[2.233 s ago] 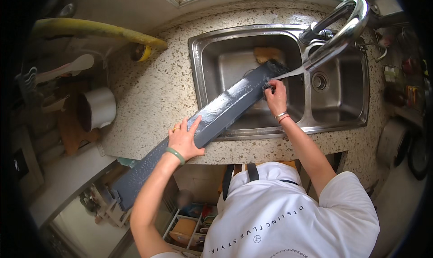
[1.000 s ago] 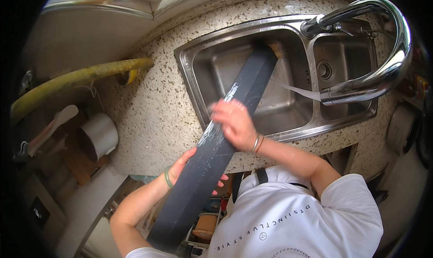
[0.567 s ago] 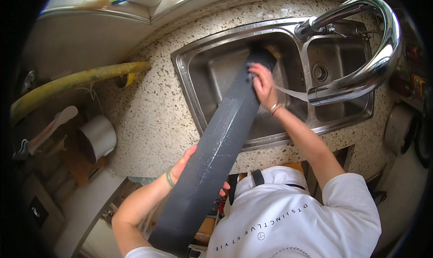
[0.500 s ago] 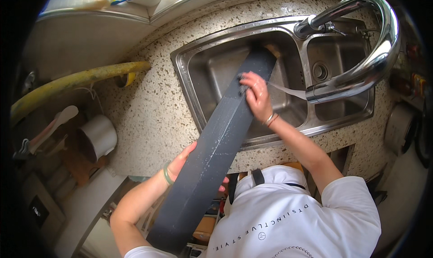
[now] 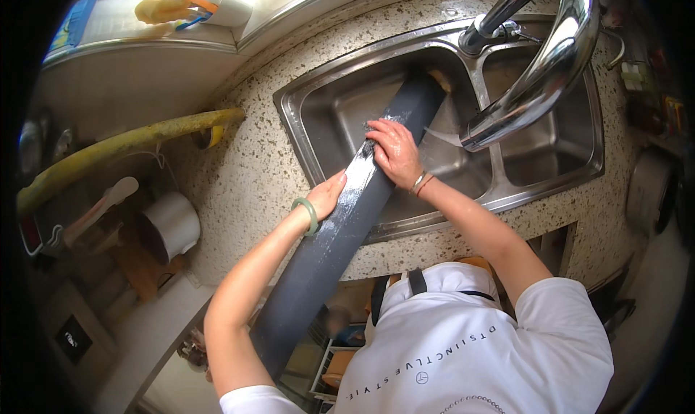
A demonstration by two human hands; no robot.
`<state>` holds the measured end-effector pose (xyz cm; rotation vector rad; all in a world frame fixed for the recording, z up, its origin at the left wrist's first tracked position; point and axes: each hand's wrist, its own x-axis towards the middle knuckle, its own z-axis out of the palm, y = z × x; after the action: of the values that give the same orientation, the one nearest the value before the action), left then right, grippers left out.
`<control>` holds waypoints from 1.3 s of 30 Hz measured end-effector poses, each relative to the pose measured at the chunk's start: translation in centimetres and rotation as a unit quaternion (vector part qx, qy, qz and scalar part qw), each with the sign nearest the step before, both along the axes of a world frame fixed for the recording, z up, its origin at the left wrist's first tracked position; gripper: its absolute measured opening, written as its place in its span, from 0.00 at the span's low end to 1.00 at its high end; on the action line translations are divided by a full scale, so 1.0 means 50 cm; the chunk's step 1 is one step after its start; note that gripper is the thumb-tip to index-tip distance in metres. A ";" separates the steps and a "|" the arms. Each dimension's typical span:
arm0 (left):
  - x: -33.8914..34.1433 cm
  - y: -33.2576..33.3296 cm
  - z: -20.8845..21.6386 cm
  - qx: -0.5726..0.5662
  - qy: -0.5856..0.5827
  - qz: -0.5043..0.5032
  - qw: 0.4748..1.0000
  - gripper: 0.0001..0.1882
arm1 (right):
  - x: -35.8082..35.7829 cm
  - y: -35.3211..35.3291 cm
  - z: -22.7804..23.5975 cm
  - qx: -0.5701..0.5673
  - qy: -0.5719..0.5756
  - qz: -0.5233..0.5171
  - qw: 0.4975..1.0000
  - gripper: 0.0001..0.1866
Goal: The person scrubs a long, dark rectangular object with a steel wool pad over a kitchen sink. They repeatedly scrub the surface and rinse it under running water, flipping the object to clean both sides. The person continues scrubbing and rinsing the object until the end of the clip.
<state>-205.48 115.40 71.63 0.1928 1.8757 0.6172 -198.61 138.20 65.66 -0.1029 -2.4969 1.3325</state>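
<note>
A long, dark grey, box-like panel (image 5: pixel 337 229) slants from the sink down past the counter edge, its far end in the sink's left basin. Its upper part is wet and glossy. My right hand (image 5: pixel 397 153) presses on it with bent fingers, over a small dark scouring pad (image 5: pixel 370 145) that is mostly hidden. My left hand (image 5: pixel 327 194) grips the panel's left edge near the sink's front rim, thumb side up; the fingertips are hidden. A thin stream of water (image 5: pixel 441 136) runs from the chrome faucet (image 5: pixel 521 88) close to my right hand.
The steel double sink (image 5: pixel 289 110) is set in a speckled stone counter (image 5: pixel 246 218). At left are a yellow-green curved hose (image 5: pixel 130 142) and a white pot (image 5: pixel 170 228). An orange-handled item (image 5: pixel 199 7) rests on the sill. A dark pot (image 5: pixel 651 189) stands at right.
My left hand has slid up along the panel's edge toward the sink. My right hand has moved slightly left and down the panel. The whole view has shifted a little.
</note>
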 end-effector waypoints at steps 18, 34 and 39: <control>0.070 0.107 -0.019 -0.099 0.356 -0.160 0.915 0.38 | 0.039 -0.048 -0.028 0.021 -0.028 0.096 0.995 0.24; 0.079 0.283 -0.142 -0.134 0.399 -0.364 0.831 0.46 | 0.056 0.036 -0.122 -0.017 -0.073 -0.088 0.993 0.22; 0.134 0.246 -0.017 -0.150 0.357 -0.363 0.848 0.59 | -0.024 0.153 -0.215 0.054 -0.076 -0.167 0.982 0.22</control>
<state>-198.76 127.69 70.79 0.9803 2.3388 -0.3345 -199.83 145.88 54.91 -0.5905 -2.5246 1.0853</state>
